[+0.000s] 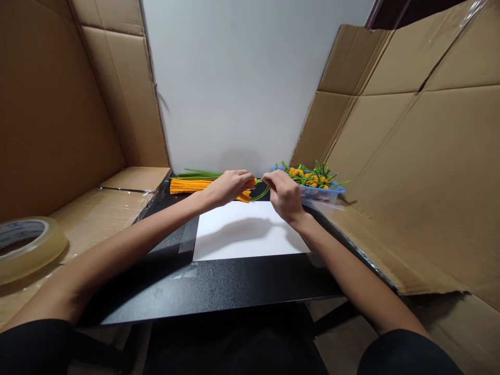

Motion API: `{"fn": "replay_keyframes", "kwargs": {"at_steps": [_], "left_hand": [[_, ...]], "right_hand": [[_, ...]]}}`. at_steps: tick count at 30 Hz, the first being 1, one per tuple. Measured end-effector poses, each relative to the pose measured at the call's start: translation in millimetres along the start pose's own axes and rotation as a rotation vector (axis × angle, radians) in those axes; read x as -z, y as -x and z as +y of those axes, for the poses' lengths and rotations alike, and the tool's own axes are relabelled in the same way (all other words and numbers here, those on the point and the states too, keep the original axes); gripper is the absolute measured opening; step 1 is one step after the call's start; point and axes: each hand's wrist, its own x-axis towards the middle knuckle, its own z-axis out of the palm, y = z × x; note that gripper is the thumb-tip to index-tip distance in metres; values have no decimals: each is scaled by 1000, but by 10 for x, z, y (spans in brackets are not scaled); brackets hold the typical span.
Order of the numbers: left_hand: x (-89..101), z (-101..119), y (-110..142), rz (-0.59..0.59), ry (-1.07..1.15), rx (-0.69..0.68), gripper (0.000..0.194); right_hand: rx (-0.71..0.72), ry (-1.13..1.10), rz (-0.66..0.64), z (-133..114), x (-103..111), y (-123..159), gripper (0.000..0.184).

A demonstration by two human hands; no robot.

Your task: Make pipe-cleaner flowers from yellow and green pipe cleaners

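Head view: I see the left hand (232,186) and right hand (285,195) pinched closed on a thin, fuzzy green stem (260,181) near the white rectangular sheet's (230,247) far edge; it looks light, soft, bendable, best held by fingertips near its ends.

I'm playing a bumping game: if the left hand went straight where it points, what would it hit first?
The left hand would probably meet the right hand first, close across from it, though depth is unclear.

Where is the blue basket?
The blue basket is right of centre in the head view, partly hidden behind the right hand, with orange and green pieces in it.
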Motion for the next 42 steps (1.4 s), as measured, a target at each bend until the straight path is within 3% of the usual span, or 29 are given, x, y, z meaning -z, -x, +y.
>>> {"fn": "replay_keyframes", "kwargs": {"at_steps": [9, 16, 22, 31, 38, 42], "left_hand": [[-6, 7, -12, 47, 3, 36, 29], [9, 12, 3, 23, 4, 7, 30], [-18, 32, 14, 18, -6, 17, 32], [67, 0, -5, -12, -121, -11, 34], [78, 10, 2, -41, -131, -82, 37], [31, -21, 2, -43, -103, -5, 24]], "right_hand": [[-93, 27, -13, 87, 26, -25, 21], [-48, -29, -59, 45, 6, -25, 23], [-91, -117, -54, 4, -21, -12, 20], [-8, 32, -156, 45, 39, -47, 23], [-40, -101, -150, 14, -4, -27, 18], [-105, -109, -147, 38, -6, -24, 16]]}}
